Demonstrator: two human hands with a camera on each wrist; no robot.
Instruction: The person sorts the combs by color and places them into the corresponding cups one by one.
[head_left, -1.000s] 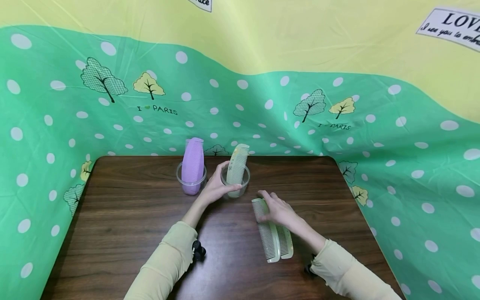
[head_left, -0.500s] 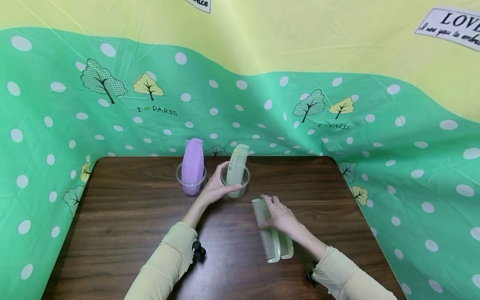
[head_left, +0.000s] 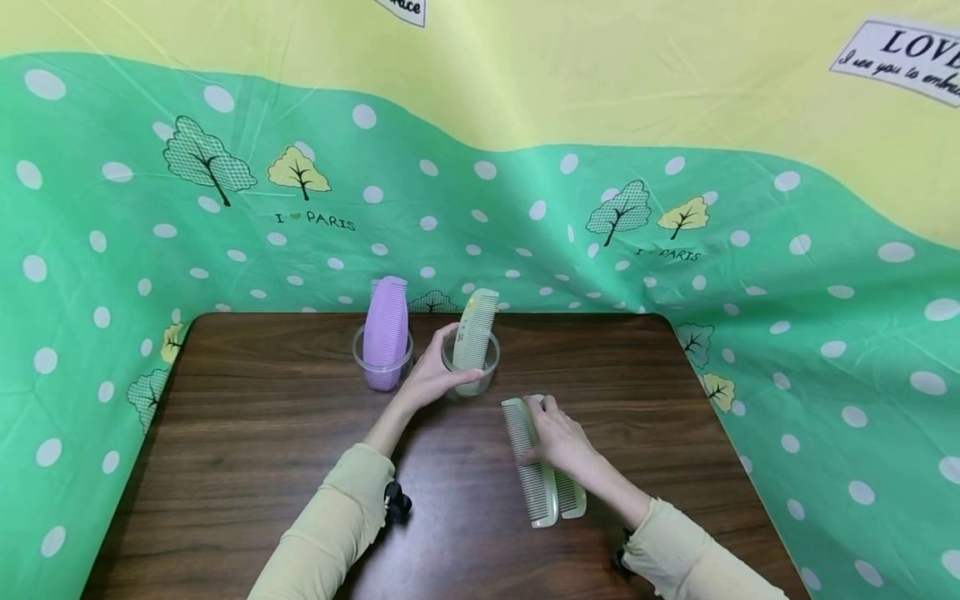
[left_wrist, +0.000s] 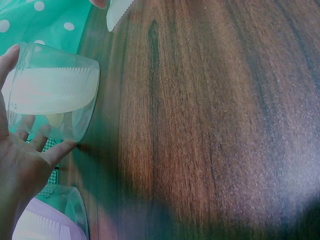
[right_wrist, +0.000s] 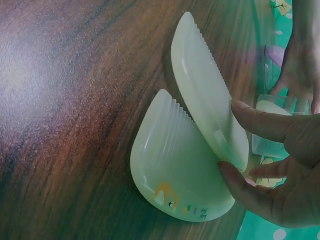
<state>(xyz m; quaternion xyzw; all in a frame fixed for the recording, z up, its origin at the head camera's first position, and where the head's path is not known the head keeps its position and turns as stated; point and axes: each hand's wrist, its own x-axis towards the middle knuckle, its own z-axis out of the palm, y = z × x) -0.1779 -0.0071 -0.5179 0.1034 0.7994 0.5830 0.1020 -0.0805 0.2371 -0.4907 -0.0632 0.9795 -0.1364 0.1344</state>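
Observation:
My left hand point(head_left: 433, 377) grips a clear plastic cup point(head_left: 491, 375), in which a pale green comb point(head_left: 476, 327) stands leaning. In the left wrist view the fingers and thumb go round this cup's wall. On the table to the right, my right hand point(head_left: 558, 435) pinches a pale green comb point(right_wrist: 200, 75) between thumb and fingers. That comb is tipped up on edge in the right wrist view. A second pale green comb point(right_wrist: 170, 155), with an orange printed figure, lies flat beside it, partly beneath the hand in the head view.
Left of my left hand stands another clear cup point(head_left: 362, 360) holding purple combs point(head_left: 386, 321). The dark wooden table point(head_left: 247, 433) ends at a green and yellow printed cloth point(head_left: 480, 208) at the back and sides.
My right hand has come down a little and closed on the left of the two loose green combs, which has shifted slightly left. My left hand stays on the cup.

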